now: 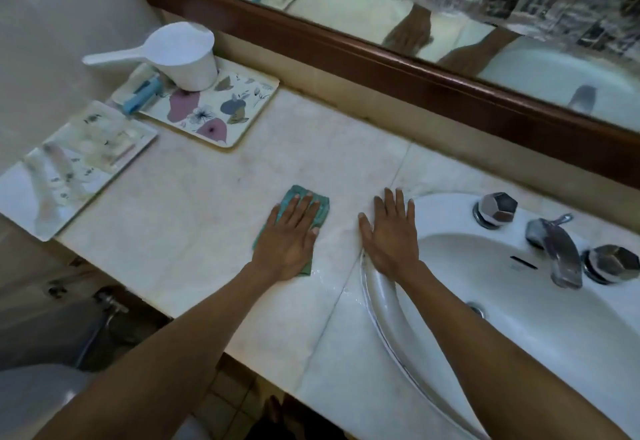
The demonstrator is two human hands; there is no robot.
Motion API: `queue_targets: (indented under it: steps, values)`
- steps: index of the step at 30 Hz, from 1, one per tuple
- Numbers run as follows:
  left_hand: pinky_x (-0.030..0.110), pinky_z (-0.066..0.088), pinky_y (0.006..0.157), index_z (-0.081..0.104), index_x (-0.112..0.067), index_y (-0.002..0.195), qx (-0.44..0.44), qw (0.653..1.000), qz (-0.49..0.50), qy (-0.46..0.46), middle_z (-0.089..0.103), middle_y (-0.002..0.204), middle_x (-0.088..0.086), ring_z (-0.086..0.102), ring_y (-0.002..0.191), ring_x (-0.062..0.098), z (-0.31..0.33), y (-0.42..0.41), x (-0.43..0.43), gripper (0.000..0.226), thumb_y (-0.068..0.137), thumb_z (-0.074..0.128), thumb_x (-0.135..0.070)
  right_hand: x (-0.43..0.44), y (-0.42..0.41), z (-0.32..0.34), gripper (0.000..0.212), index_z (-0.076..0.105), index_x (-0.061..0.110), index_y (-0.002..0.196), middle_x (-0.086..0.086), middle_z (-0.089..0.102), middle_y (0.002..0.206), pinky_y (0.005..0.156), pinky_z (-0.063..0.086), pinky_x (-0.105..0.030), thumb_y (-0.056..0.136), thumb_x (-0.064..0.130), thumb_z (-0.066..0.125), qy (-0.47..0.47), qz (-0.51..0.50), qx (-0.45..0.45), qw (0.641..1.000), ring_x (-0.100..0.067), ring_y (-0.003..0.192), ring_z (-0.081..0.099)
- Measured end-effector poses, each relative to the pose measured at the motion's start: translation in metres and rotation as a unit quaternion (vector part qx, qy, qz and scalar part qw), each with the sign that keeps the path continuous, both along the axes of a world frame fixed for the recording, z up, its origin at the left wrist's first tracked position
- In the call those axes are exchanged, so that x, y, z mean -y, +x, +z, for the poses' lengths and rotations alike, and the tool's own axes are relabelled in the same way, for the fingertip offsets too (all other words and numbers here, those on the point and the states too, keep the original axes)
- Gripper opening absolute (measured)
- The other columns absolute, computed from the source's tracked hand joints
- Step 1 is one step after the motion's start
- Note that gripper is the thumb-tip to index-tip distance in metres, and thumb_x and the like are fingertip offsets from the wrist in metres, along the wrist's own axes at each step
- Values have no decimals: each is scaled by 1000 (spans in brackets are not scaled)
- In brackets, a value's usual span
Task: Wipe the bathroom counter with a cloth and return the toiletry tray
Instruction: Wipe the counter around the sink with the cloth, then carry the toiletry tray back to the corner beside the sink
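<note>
Bathroom counter (207,218), pale marble. Landmark: white sink (450,211) at its right end.
- Left hand (289,242): left of the sink, fingers spread flat, pressing a green cloth (320,205) onto the counter.
- Right hand (391,235): flat, fingers extended, holding nothing, heel on the sink's left rim.
- Floral toiletry tray (221,110): well left of the sink, by the wall (carrying a white dipper (187,55) and a blue item, possibly a tube).

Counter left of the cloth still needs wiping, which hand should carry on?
Left, probably. The left hand already lies flat on the teal cloth, with the bare counter on its side. The right hand rests empty at the sink rim and would have to cross over.
</note>
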State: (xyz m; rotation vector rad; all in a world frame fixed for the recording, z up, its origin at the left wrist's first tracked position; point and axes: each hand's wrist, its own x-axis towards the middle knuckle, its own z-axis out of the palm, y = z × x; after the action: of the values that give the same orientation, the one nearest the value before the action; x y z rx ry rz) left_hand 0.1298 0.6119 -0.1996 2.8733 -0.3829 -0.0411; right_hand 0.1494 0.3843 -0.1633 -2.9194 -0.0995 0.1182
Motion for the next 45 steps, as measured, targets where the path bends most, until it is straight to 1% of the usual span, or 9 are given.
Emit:
queue_targets:
  steps: [7,21,26,28,30,34,38,42,45]
  values:
    - [45,15,124,28,-23,159,11,1000,-8,1,23,166,-3,18,154,18,4,42,-14,57,104,24,-41,-27,50,-2,64,24,8,153,-13,14,164,123,2,-48,103,48,22,24,-18,-36,999,-28,152,6]
    - [49,16,123,23,-22,160,-2,998,-68,9,22,167,-1,17,154,20,6,198,-40,59,104,21,-44,-88,117,-31,65,18,12,155,-9,6,165,123,1,-49,102,49,21,46,-101,14,994,-24,153,1]
    - [41,4,124,24,-22,159,-115,987,-76,-80,15,168,-1,10,155,18,24,206,-47,57,106,35,-41,-89,116,-30,65,15,14,156,-6,3,166,123,0,-49,102,51,18,35,-101,-4,994,-22,153,-2]
    - [34,21,121,38,-21,155,-191,961,-36,-199,30,163,3,29,149,20,49,204,-59,52,106,43,-38,-92,120,-18,60,27,12,151,-10,16,163,122,6,-47,103,47,24,64,-117,-2,991,-27,151,10]
    - [27,43,104,49,-23,147,-196,935,6,-294,53,148,4,53,131,19,75,195,-83,45,105,46,-40,-105,128,1,49,45,10,138,-13,42,148,114,27,-46,103,41,29,123,-144,47,981,-32,137,38]
    - [35,57,85,63,-30,129,-97,935,77,-332,74,108,-8,70,90,11,106,170,-160,35,101,48,-44,-170,150,44,29,51,21,119,0,57,119,91,45,-39,104,37,33,250,-132,90,955,-21,105,56]
    - [33,58,75,65,-34,120,-8,923,218,-318,75,93,-14,67,71,2,123,138,-251,25,99,52,-39,-264,172,78,24,54,28,107,11,63,97,75,45,-33,103,41,33,293,-21,64,954,-14,87,58]
    - [31,54,73,65,-32,118,67,885,362,-285,74,90,-10,67,74,8,125,88,-334,21,101,52,-35,-354,184,82,27,54,27,108,8,67,98,71,46,-34,101,44,34,270,120,12,955,-17,86,63]
    - [32,50,78,63,-27,123,78,846,457,-261,70,100,-7,67,91,17,112,51,-385,25,100,55,-30,-407,187,70,39,53,17,126,-4,63,120,86,47,-37,100,42,39,244,186,-42,951,-25,105,62]
